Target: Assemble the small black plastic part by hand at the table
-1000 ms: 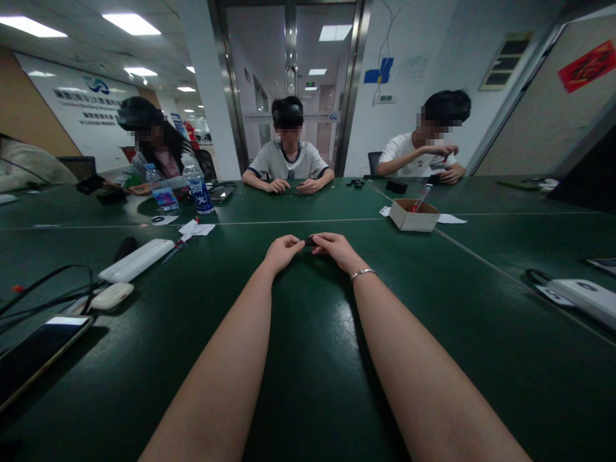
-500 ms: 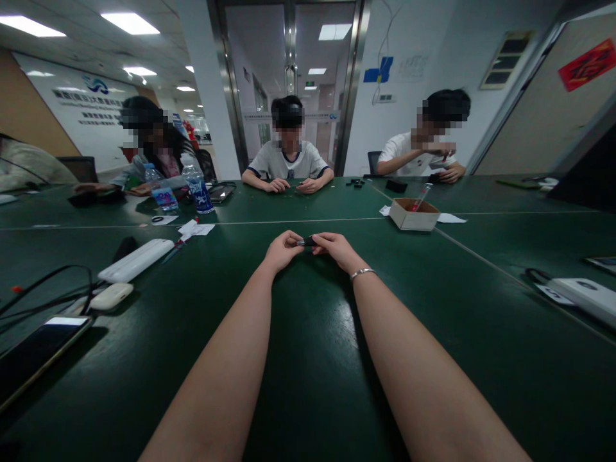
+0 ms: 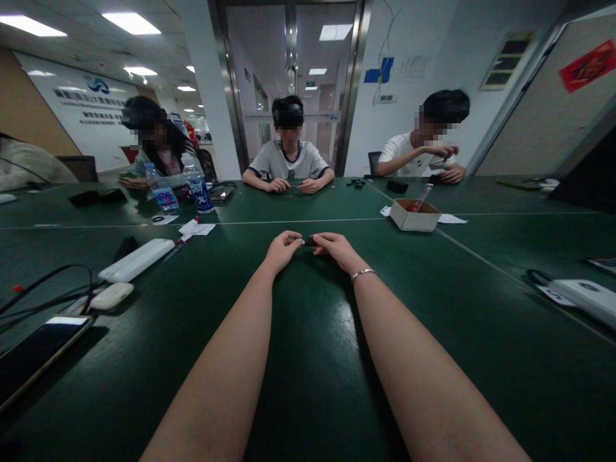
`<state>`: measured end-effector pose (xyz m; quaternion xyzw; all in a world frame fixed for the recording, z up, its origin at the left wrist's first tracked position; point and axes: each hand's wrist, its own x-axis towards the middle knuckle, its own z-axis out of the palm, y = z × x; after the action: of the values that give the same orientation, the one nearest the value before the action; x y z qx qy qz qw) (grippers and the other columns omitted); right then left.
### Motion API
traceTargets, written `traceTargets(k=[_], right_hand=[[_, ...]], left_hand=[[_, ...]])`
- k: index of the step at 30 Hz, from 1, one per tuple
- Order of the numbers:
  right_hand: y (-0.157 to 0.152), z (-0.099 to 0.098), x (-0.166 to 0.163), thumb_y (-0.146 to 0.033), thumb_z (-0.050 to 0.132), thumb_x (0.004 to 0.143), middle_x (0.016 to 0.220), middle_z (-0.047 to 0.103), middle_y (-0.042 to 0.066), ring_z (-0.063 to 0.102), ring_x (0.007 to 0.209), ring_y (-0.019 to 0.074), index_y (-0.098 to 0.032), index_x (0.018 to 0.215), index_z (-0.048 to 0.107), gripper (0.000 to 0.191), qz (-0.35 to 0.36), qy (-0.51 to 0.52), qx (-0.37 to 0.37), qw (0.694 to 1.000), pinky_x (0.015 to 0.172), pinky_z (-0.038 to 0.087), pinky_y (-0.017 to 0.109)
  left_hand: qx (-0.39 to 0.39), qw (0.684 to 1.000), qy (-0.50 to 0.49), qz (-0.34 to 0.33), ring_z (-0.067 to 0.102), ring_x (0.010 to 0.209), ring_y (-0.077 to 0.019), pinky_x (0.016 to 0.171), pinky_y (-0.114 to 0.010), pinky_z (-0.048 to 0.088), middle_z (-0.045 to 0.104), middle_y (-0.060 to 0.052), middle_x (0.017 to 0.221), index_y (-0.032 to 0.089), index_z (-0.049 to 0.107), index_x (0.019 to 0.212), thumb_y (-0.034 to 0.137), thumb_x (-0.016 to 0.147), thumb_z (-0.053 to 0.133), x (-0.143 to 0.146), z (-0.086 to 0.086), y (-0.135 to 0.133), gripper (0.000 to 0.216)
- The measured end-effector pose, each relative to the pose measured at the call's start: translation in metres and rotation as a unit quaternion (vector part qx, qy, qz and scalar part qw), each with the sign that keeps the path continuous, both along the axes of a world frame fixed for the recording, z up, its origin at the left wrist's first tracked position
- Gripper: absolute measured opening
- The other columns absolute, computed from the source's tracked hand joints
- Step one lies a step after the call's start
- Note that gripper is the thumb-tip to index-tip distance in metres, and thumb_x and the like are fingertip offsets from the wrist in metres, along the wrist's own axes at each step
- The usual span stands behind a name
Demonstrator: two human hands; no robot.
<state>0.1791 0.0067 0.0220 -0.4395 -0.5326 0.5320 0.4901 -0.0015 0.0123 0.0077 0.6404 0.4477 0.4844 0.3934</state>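
In front of me, over the green table [image 3: 308, 346], both hands meet at a small black object [image 3: 309, 242] with a light, metal-looking end. It is too small for me to name its kind. My left hand [image 3: 283, 251] pinches the light end between thumb and fingers, covering most of it. My right hand [image 3: 335, 249], with a silver bracelet [image 3: 363, 273] at the wrist, grips the black end between thumb and bent fingers.
Left lie a phone [image 3: 41, 356], a white earphone case [image 3: 111, 296], a white power bank [image 3: 137, 260] and cables. Two bottles [image 3: 198, 189] stand behind. A small box [image 3: 414, 217] is at the right, a white device [image 3: 590, 296] farther right. Several people sit across the table.
Less of the object's metal-looking end shows now at my left fingertips. Both arms stay almost still. A person at the left has lifted a hand from the black item on the table.
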Motion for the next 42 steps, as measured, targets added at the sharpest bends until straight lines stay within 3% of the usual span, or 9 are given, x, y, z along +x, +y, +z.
traceTargets(k=[6,9,11,16,21,25,30,34,42], right_hand=[[0.0012,-0.0015,0.0006,-0.019,0.074,0.084,0.066,0.069,0.003,0.064,0.054,0.011,-0.012,0.086,0.071,0.007,-0.002,-0.004,0.001,1.0,0.058,0.054,0.018],[0.0008,-0.0014,0.0009,-0.019,0.075,0.084,0.066,0.069,0.003,0.064,0.054,0.0109,-0.013,0.086,0.071,0.007,0.001,-0.002,0.001,1.0,0.058,0.054,0.018],[0.0005,-0.0011,0.0009,-0.018,0.073,0.085,0.066,0.068,0.003,0.064,0.054,0.0106,-0.012,0.086,0.071,0.006,0.003,0.0,0.002,1.0,0.058,0.054,0.017],[0.0004,-0.0012,0.0007,-0.016,0.071,0.087,0.065,0.068,0.003,0.063,0.053,0.0099,-0.012,0.086,0.071,0.004,-0.002,-0.001,0.006,1.0,0.056,0.053,0.016],[0.0003,-0.001,0.0007,-0.014,0.069,0.088,0.065,0.068,0.003,0.064,0.053,0.0102,-0.012,0.087,0.071,0.003,-0.003,-0.001,-0.001,1.0,0.057,0.053,0.016],[-0.0008,0.0006,0.0003,-0.012,0.067,0.089,0.064,0.068,0.003,0.063,0.053,0.0095,-0.012,0.086,0.071,0.005,-0.004,0.002,-0.005,1.0,0.056,0.052,0.016],[-0.0009,0.0006,-0.0004,-0.012,0.068,0.088,0.063,0.067,0.002,0.063,0.051,0.0088,-0.011,0.085,0.07,0.003,-0.001,0.005,-0.003,1.0,0.054,0.051,0.014],[-0.0001,-0.0002,-0.0004,-0.012,0.069,0.088,0.064,0.067,0.002,0.062,0.05,0.0086,-0.011,0.085,0.069,0.003,-0.002,0.005,-0.003,1.0,0.054,0.051,0.015],[-0.003,0.0026,-0.0016,-0.009,0.064,0.09,0.064,0.068,0.003,0.062,0.05,0.0088,-0.011,0.085,0.07,0.008,-0.006,0.005,-0.006,1.0,0.055,0.051,0.015]], left_hand=[[-0.024,1.0,0.003,0.017,0.061,0.079,-0.0174,0.072,-0.029,0.047,0.069,-0.006,0.092,0.017,0.066,0.095,0.034,0.079,0.063,0.0008,0.0063,-0.0048,0.023],[-0.042,0.999,0.015,0.016,0.059,0.071,-0.0165,0.065,-0.028,0.044,0.068,-0.006,0.081,0.016,0.066,0.093,0.041,0.085,0.055,0.0016,0.006,-0.0049,0.028],[-0.037,0.999,0.017,0.005,0.059,0.069,-0.0162,0.064,-0.027,0.043,0.066,-0.005,0.076,0.015,0.065,0.093,0.039,0.085,0.055,0.0017,0.0047,-0.0041,0.027],[-0.015,1.0,0.0,0.008,0.061,0.08,-0.0164,0.069,-0.026,0.044,0.068,-0.006,0.09,0.016,0.066,0.095,0.032,0.078,0.064,0.0012,0.0037,-0.0034,0.023],[-0.023,1.0,0.011,0.0,0.06,0.073,-0.0172,0.063,-0.027,0.043,0.066,-0.006,0.078,0.015,0.065,0.096,0.037,0.086,0.054,0.0012,0.002,-0.0022,0.027],[-0.011,1.0,0.007,0.004,0.062,0.081,-0.0175,0.067,-0.027,0.044,0.068,-0.007,0.088,0.015,0.066,0.1,0.03,0.081,0.062,0.0014,0.0018,-0.0019,0.024],[-0.034,0.999,0.004,0.003,0.061,0.072,-0.0159,0.063,-0.026,0.043,0.066,-0.006,0.076,0.013,0.064,0.103,0.03,0.089,0.054,0.0028,0.0042,-0.0038,0.025],[-0.025,1.0,0.0,0.012,0.062,0.076,-0.0155,0.066,-0.025,0.044,0.068,-0.005,0.082,0.014,0.065,0.104,0.024,0.083,0.062,0.0029,0.0038,-0.0037,0.023],[-0.029,1.0,0.0,0.008,0.062,0.073,-0.0156,0.066,-0.026,0.044,0.068,-0.005,0.08,0.014,0.066,0.102,0.024,0.084,0.059,0.0029,0.0053,-0.0039,0.021]])
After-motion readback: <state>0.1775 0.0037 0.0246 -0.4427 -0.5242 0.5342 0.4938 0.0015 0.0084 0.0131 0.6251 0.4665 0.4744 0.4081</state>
